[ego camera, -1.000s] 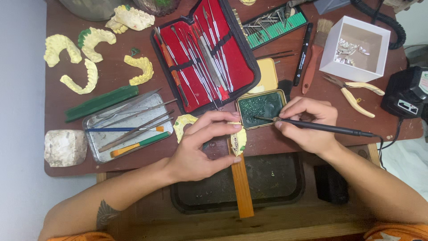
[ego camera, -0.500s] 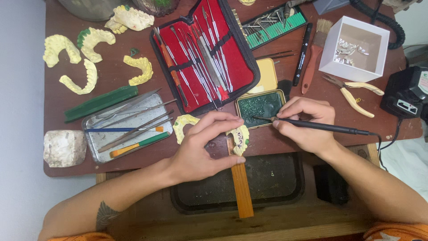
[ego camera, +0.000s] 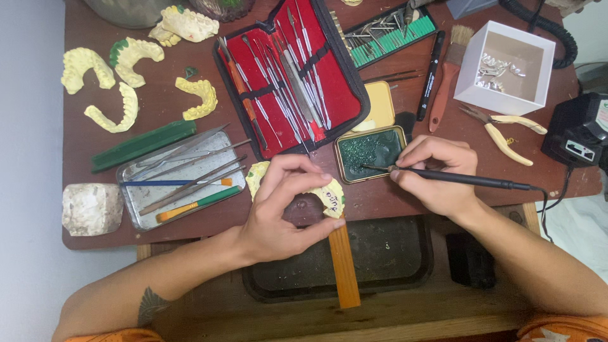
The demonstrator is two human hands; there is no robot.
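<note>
My left hand (ego camera: 278, 212) grips a yellow plaster dental cast (ego camera: 329, 195) between thumb and fingers, above a wooden peg (ego camera: 342, 266) that sticks out from the table's front edge. My right hand (ego camera: 437, 174) holds a black corded pen-like tool (ego camera: 472, 181) like a pencil. Its metal tip reaches into a small open tin of dark green wax (ego camera: 369, 152). The tin's yellow lid (ego camera: 380, 107) lies just behind it.
An open red case of metal instruments (ego camera: 288, 76) lies at the centre back. Several yellow dental casts (ego camera: 126, 82) sit at left, above a metal tray of tools (ego camera: 183, 177) and a white block (ego camera: 92, 208). Pliers (ego camera: 503, 130), a white box (ego camera: 506, 66) and a black unit (ego camera: 579, 133) stand at right.
My left hand has shifted the cast slightly, closing its fingers more around it. My right hand keeps the tool tip in the green tin, hardly moved.
</note>
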